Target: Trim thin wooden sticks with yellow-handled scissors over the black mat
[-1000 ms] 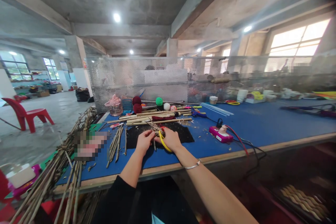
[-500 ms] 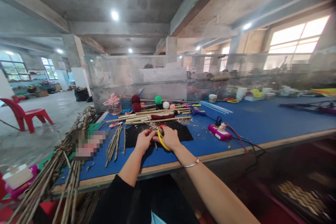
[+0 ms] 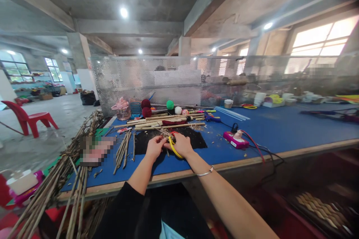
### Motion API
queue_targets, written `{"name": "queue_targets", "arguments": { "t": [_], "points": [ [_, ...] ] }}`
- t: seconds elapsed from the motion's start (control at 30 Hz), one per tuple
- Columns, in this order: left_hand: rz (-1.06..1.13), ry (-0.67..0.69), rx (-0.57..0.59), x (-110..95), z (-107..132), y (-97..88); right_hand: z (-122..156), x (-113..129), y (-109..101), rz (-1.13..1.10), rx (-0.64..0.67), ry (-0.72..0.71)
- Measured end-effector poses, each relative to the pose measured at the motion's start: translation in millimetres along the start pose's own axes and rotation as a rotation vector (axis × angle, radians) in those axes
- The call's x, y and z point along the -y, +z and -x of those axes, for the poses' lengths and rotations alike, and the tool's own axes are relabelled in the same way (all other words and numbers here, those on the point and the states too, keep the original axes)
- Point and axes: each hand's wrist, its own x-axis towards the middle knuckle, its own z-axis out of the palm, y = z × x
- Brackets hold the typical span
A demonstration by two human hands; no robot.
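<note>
My left hand (image 3: 155, 146) is closed, pinching a thin twig (image 3: 162, 132) over a black cloth (image 3: 196, 139) on the blue table (image 3: 280, 130). My right hand (image 3: 182, 143) is closed round yellow-handled cutters (image 3: 174, 150), whose jaws meet the twig between the two hands. The hands nearly touch. A silver bangle (image 3: 205, 173) sits on my right wrist.
Loose cut sticks (image 3: 125, 149) lie left of the cloth, longer sticks (image 3: 165, 122) behind it. Yarn balls (image 3: 146, 112) and a pink jar (image 3: 122, 110) stand by a mesh screen (image 3: 146, 78). A pink glue gun (image 3: 236, 140) with cable lies right. A branch bundle (image 3: 56, 183) hangs off the left edge.
Both hands stay together on the twig and cutters, barely shifting. The view has tilted slightly, so everything sits a little lower and to the right.
</note>
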Motion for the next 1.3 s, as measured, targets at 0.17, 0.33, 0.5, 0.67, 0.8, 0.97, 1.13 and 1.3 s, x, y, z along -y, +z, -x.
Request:
{"name": "queue_targets", "arguments": {
  "t": [0.17,0.33,0.5,0.67,0.8,0.97,1.13,1.3],
  "points": [
    [-0.010,0.021,0.014,0.5,0.1,-1.0,-0.1,-0.3,-1.1,0.003,-0.007,-0.018],
    [0.000,0.013,0.035,-0.8,1.4,-1.4,0.2,-0.1,-4.2,-0.053,0.049,-0.008],
    [-0.004,0.028,0.036,-1.5,1.1,-1.6,0.6,3.1,-6.9,0.014,0.057,0.053],
    [-0.019,-0.019,-0.007,-1.8,0.1,-1.7,0.8,4.7,-8.2,0.046,0.085,0.082],
    [-0.013,-0.023,-0.017,-0.9,-1.2,-1.5,0.9,4.0,-8.2,0.038,0.090,0.076],
    [0.017,-0.034,-0.040,-0.9,-2.4,-0.8,1.3,3.6,-7.8,0.058,0.065,0.082],
    [0.068,-0.037,-0.068,-0.6,-1.4,-0.4,1.1,1.6,-3.5,0.095,0.059,0.073],
    [0.040,-0.024,-0.040,1.2,-1.6,0.1,-1.2,-1.8,1.0,0.050,0.029,0.009]
  ]
}}
